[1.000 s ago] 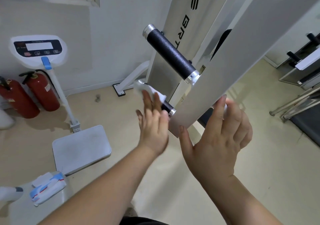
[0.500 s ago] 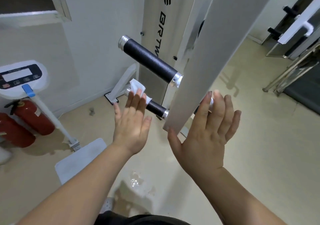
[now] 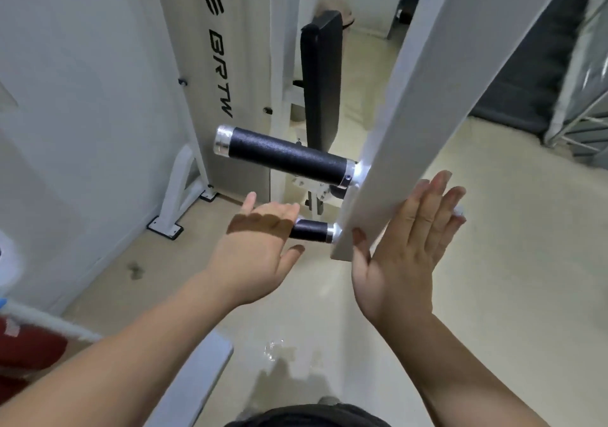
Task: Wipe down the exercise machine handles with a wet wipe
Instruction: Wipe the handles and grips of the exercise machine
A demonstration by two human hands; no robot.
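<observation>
Two black handles with silver caps stick out leftward from a slanted white machine arm. The long upper handle is bare. My left hand curls over the outer end of the short lower handle, thumb below it; only a white sliver of a wet wipe shows at my fingertips. On the arm's right side my right hand lies flat with fingers stretched. A second bit of white wet wipe peeks out past its fingertips. Whatever that hand presses on is hidden by the arm.
A white machine column with black lettering and a black padded backrest stand behind the handles. Low at left are a red fire extinguisher and a white scale platform. A wet patch shines on the floor. Dark equipment fills the right.
My view has swung right and closer to the machine. My left hand went from flat on the wipe to curled over the lower handle's end. My right hand stays flat beside the arm.
</observation>
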